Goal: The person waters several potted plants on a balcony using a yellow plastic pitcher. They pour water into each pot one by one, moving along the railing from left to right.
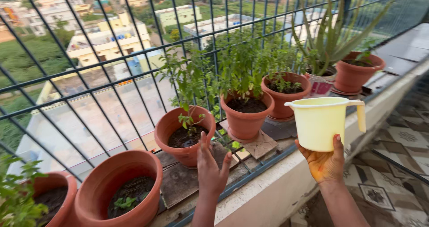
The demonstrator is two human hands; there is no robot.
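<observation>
A pale yellow plastic mug is gripped from below by the right hand, held upright above the ledge, handle pointed right. The left hand is raised empty, fingers loosely spread, just near-right of the third terracotta pot, which lies down-left of the mug. Seven pots can be counted along the railing, one mug.

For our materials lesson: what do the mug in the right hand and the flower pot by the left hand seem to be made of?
Mug: probably plastic, pale yellow, smooth, slightly glossy, with thin moulded walls and handle.
Flower pot: likely terracotta, or plastic made to look like it; reddish-brown, matt, thick-rimmed.
</observation>
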